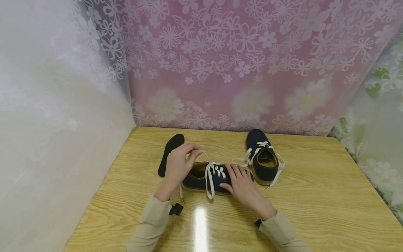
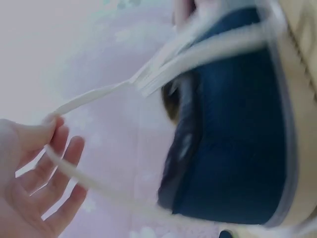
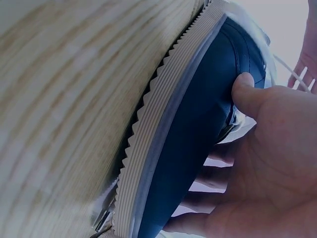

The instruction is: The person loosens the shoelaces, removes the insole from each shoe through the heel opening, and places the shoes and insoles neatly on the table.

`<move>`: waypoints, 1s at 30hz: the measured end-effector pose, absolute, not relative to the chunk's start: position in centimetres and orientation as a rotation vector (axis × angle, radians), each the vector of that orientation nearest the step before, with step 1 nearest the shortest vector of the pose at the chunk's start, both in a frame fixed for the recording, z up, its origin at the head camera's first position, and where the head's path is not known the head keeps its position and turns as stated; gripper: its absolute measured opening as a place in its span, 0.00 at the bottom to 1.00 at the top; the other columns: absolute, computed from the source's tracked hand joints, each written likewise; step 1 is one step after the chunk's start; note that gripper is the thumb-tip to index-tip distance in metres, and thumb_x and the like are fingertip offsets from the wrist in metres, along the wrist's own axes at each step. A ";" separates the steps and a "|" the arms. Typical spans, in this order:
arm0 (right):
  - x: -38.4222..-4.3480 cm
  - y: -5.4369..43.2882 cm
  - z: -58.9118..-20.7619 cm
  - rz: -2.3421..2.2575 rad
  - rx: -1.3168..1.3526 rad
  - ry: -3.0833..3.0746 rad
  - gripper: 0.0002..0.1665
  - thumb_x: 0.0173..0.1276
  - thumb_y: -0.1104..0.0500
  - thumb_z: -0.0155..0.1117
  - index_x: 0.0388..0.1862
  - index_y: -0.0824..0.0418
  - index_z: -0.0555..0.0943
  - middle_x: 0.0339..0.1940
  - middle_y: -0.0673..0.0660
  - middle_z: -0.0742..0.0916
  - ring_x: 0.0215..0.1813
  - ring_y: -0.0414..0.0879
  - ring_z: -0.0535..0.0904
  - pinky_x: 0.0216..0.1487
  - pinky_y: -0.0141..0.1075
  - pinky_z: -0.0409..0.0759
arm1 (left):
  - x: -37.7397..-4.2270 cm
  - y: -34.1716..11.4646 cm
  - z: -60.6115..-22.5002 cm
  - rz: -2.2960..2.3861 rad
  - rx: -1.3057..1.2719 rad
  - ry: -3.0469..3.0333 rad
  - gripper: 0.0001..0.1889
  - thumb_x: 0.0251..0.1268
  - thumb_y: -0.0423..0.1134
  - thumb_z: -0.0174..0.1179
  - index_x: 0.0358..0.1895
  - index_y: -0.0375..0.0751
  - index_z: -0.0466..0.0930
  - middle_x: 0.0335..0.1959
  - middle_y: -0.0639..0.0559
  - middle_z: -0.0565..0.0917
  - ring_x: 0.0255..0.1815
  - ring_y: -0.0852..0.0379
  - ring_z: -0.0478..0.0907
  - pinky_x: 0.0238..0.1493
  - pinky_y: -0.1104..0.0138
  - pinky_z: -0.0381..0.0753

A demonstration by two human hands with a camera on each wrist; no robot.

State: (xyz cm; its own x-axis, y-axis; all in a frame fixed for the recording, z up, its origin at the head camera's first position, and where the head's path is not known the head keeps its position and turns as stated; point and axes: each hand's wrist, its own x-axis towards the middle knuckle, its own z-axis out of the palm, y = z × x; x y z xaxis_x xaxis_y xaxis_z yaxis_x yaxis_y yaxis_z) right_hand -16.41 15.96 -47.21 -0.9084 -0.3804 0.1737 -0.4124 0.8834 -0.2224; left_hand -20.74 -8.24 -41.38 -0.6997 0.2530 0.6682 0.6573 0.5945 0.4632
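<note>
A dark navy lace-up shoe (image 1: 221,182) lies sole down on the table, its opening to the left and its toe to the right. With thumb and index finger, my left hand (image 1: 178,163) pinches a white shoelace (image 2: 94,96) and draws it taut above the shoe's opening. A white loop (image 1: 210,190) hangs down the near side from a knot at the top of the lacing. My right hand (image 1: 241,183) grips the front of the shoe from above. In the right wrist view its thumb (image 3: 245,94) presses the upper, with the other fingers across on the far side.
A second navy shoe (image 1: 253,140) with loose white laces stands behind and to the right. One black insole (image 1: 170,152) lies behind my left hand. The wooden table (image 1: 318,196) meets a pink floral curtain (image 1: 220,70) at the back.
</note>
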 end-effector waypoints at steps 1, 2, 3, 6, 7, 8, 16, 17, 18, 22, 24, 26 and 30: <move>-16.4 16.0 -47.2 0.387 0.618 -2.925 0.43 0.73 0.43 0.63 0.76 0.66 0.65 0.69 0.72 0.73 0.71 0.71 0.66 0.65 0.69 0.65 | -20.7 -8.4 -41.2 -0.996 -0.736 -2.284 0.05 0.67 0.40 0.68 0.41 0.45 0.88 0.36 0.53 0.88 0.30 0.59 0.82 0.28 0.64 0.80; -16.4 16.0 -47.2 0.383 0.618 -2.922 0.43 0.73 0.44 0.63 0.76 0.66 0.65 0.69 0.72 0.73 0.71 0.70 0.67 0.65 0.69 0.66 | -20.6 -8.6 -40.9 -1.024 -0.767 -2.312 0.04 0.68 0.40 0.68 0.41 0.46 0.88 0.37 0.54 0.88 0.33 0.59 0.84 0.31 0.62 0.83; -16.4 16.0 -47.2 0.384 0.620 -2.917 0.42 0.72 0.44 0.64 0.76 0.66 0.65 0.68 0.71 0.73 0.71 0.70 0.67 0.65 0.69 0.66 | -20.5 -8.7 -40.8 -1.049 -0.809 -2.354 0.05 0.69 0.41 0.66 0.42 0.46 0.88 0.37 0.54 0.88 0.35 0.59 0.84 0.34 0.61 0.84; -16.3 16.0 -47.3 0.386 0.628 -2.909 0.42 0.72 0.44 0.64 0.75 0.66 0.66 0.68 0.71 0.74 0.70 0.70 0.67 0.64 0.68 0.67 | -20.4 -8.7 -40.7 -1.136 -0.947 -2.501 0.08 0.75 0.46 0.61 0.43 0.50 0.88 0.36 0.57 0.88 0.36 0.63 0.85 0.41 0.63 0.86; -16.3 16.0 -47.3 0.385 0.631 -2.904 0.42 0.72 0.44 0.64 0.75 0.66 0.66 0.67 0.71 0.74 0.70 0.70 0.68 0.64 0.68 0.67 | -20.3 -8.6 -40.8 -1.157 -0.984 -2.539 0.09 0.76 0.47 0.59 0.43 0.50 0.88 0.35 0.57 0.88 0.35 0.64 0.85 0.40 0.64 0.85; -16.3 16.0 -47.3 0.380 0.630 -2.905 0.42 0.72 0.44 0.65 0.75 0.66 0.66 0.68 0.71 0.74 0.70 0.70 0.68 0.64 0.68 0.67 | -20.3 -8.5 -40.8 -1.170 -1.014 -2.565 0.10 0.76 0.47 0.58 0.43 0.50 0.88 0.34 0.57 0.88 0.34 0.66 0.84 0.39 0.66 0.85; -16.5 16.0 -47.4 0.389 0.631 -2.907 0.43 0.72 0.43 0.64 0.76 0.66 0.65 0.68 0.71 0.73 0.71 0.70 0.67 0.64 0.69 0.66 | -20.3 -7.5 -42.0 -0.866 -0.937 -2.723 0.09 0.72 0.50 0.63 0.44 0.51 0.86 0.33 0.60 0.86 0.28 0.68 0.81 0.33 0.73 0.80; -16.5 16.0 -47.4 0.393 0.635 -2.906 0.43 0.72 0.43 0.64 0.76 0.66 0.65 0.68 0.71 0.73 0.71 0.70 0.67 0.64 0.69 0.66 | -20.3 -7.4 -42.2 -0.808 -0.925 -2.747 0.10 0.71 0.52 0.63 0.44 0.52 0.85 0.32 0.62 0.86 0.28 0.69 0.79 0.32 0.74 0.79; -16.5 16.0 -47.4 0.398 0.638 -2.905 0.43 0.72 0.43 0.64 0.76 0.66 0.65 0.68 0.71 0.73 0.71 0.71 0.67 0.64 0.69 0.66 | -20.2 -7.2 -42.4 -0.765 -0.917 -2.772 0.11 0.70 0.54 0.64 0.43 0.52 0.84 0.31 0.62 0.85 0.26 0.69 0.78 0.30 0.74 0.77; -16.4 16.0 -47.3 0.396 0.648 -2.901 0.43 0.72 0.44 0.64 0.76 0.66 0.66 0.68 0.72 0.73 0.70 0.71 0.67 0.64 0.69 0.67 | -19.9 -6.6 -42.9 -0.661 -0.895 -2.819 0.14 0.67 0.56 0.66 0.40 0.51 0.83 0.28 0.63 0.82 0.22 0.70 0.73 0.25 0.74 0.72; -16.4 16.0 -47.2 0.385 0.649 -2.897 0.42 0.72 0.44 0.64 0.75 0.66 0.66 0.68 0.72 0.73 0.69 0.71 0.68 0.63 0.69 0.67 | -19.7 -6.3 -42.9 -0.643 -0.879 -2.816 0.12 0.67 0.53 0.68 0.39 0.49 0.83 0.27 0.61 0.81 0.20 0.70 0.70 0.22 0.74 0.70; -16.3 16.0 -47.1 0.379 0.650 -2.892 0.42 0.72 0.44 0.65 0.75 0.67 0.66 0.68 0.72 0.74 0.69 0.71 0.68 0.63 0.69 0.67 | -19.6 -6.0 -42.9 -0.637 -0.848 -2.813 0.10 0.69 0.50 0.67 0.39 0.48 0.83 0.26 0.60 0.80 0.18 0.69 0.69 0.20 0.74 0.68; -16.3 16.0 -46.9 0.378 0.646 -2.897 0.41 0.72 0.45 0.64 0.74 0.68 0.67 0.67 0.72 0.74 0.69 0.71 0.68 0.63 0.69 0.67 | -19.8 -6.0 -42.7 -0.696 -0.756 -2.791 0.05 0.72 0.44 0.65 0.40 0.48 0.84 0.26 0.58 0.79 0.19 0.66 0.69 0.19 0.73 0.67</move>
